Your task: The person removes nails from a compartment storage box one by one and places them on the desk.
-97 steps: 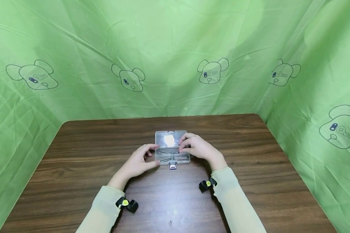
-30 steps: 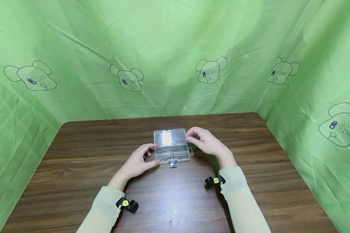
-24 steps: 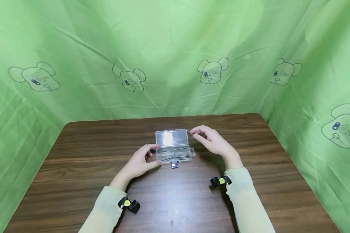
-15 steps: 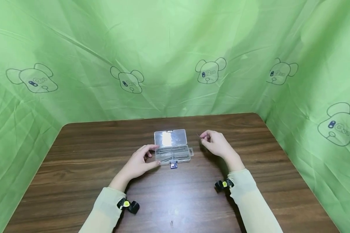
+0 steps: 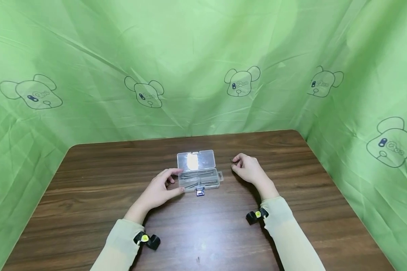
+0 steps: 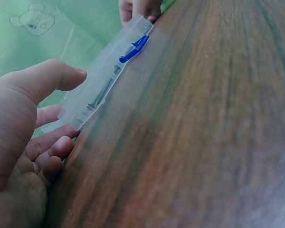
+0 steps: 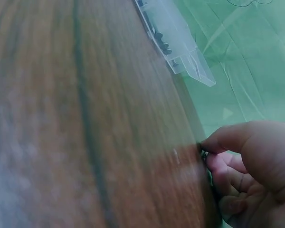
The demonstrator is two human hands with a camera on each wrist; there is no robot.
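A clear plastic box (image 5: 214, 171) stands on the table with its lid (image 5: 207, 160) tipped back. Long thin metal nails (image 5: 208, 183) lie in its compartments, and a blue latch (image 6: 135, 49) hangs at the front. My left hand (image 5: 156, 192) holds the box's left end, forefinger at the back corner and thumb at the front one. To the right of the box, my right hand (image 5: 252, 171) pinches a thin nail (image 5: 231, 160) between thumb and fingertips, low over the wood. Most of that nail is hidden by the fingers in the right wrist view.
The brown wooden table (image 5: 88, 210) has a back edge a short way behind the box. Green cloth (image 5: 190, 75) with printed bear heads hangs around the back and sides. A clear hanging tab (image 5: 220, 176) juts from the box's right end.
My right hand has come out of the box with a nail, moved right past the lid, and lowered toward the table. The left hand has stayed at the box's left end.
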